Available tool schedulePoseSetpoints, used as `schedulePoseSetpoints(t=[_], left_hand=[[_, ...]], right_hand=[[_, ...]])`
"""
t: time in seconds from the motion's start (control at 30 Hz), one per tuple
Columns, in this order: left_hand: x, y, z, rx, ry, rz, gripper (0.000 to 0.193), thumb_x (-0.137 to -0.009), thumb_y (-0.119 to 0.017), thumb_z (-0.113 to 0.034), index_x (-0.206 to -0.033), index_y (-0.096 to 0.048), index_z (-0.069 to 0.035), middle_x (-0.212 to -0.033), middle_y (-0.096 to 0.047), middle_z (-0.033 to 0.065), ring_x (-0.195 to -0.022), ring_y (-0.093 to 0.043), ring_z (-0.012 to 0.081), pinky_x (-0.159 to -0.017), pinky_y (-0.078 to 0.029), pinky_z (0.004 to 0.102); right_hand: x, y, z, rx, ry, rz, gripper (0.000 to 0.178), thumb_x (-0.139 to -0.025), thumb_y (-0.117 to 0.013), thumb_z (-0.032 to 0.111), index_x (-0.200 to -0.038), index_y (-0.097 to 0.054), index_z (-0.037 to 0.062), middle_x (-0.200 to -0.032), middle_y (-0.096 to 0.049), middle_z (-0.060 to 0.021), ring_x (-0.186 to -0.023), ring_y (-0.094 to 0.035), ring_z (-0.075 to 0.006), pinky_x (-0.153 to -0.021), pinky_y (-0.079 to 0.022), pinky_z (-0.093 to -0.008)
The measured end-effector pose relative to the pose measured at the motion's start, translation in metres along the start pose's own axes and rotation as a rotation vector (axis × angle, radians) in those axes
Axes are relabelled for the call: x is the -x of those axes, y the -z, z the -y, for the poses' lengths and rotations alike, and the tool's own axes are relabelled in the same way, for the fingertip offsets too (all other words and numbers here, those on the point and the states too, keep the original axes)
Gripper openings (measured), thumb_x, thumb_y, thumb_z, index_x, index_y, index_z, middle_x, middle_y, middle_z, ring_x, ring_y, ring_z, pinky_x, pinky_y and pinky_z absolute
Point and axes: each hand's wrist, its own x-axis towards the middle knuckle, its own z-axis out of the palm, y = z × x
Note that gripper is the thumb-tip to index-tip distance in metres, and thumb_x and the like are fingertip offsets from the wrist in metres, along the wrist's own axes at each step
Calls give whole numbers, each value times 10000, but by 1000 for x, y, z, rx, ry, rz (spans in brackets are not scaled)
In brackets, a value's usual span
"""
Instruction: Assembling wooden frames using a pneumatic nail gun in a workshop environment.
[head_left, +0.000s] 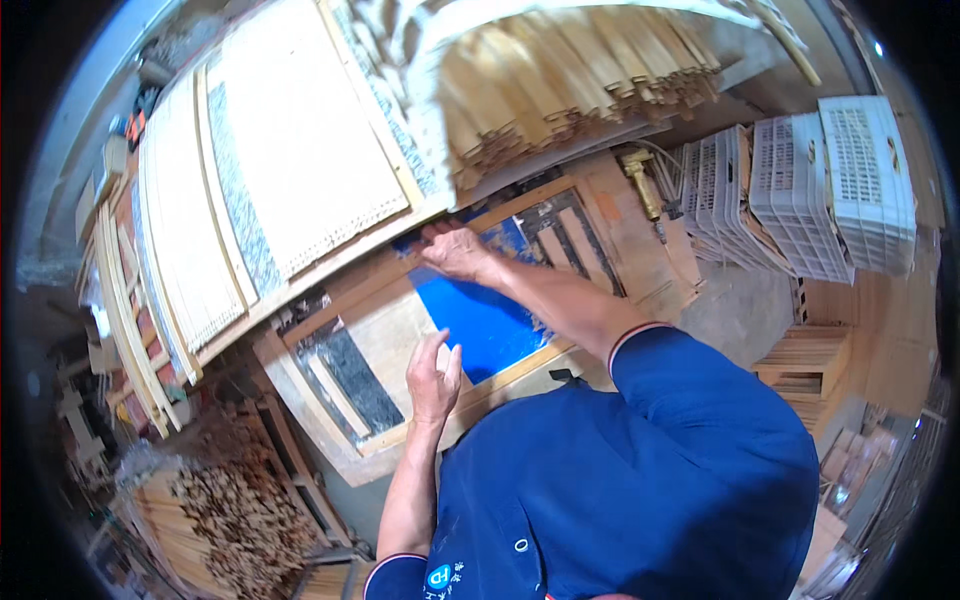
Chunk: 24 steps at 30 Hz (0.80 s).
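Observation:
A bright blue sheet (478, 325) lies across the middle of a wooden-railed bench top (508, 362). My left hand (434, 382) is at the sheet's near left side, fingers stretched and thumb apart, holding nothing. Across the bench, my right hand (458, 252) is at the sheet's far edge, beside the far rail. Its fingers are curled together, and what they grip, if anything, is hidden. Left of the sheet lies a pale wooden board (388, 332).
Beyond the bench, stacked white strips (310, 140) and a pile of wooden slats (570, 75) lie on a raised surface. A brass-coloured air tool (643, 185) rests at the right, near white plastic crates (790, 190). Bundled sticks (245, 500) stand at lower left.

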Motion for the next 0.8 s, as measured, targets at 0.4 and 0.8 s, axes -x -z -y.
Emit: schedulePoseSetpoints(t=[0.4,0.8], left_hand=[[-186,-80,-130,1665,541,-109,743,-1044,-483,-539,-1523,-308,1,-1437,-482,218,-1297,-514,289,-1111,-407,428],[-246,-84,-176,1855,251,-270,536,-1076,-361,-505,-1350,-554,-86,-1298,-618,93,-1159,-603,269,-985,-512,421]], right_hand=[[-21,277,-49,-296,-331,-635,591,-867,-736,370,-1319,-592,18,-1236,-637,-252,-1172,-611,-398,-989,-489,-478],[-82,266,-49,-227,-631,-91,840,-854,-706,492,-1502,-373,72,-1313,-598,-233,-1265,-555,-389,-1088,-408,-488]])
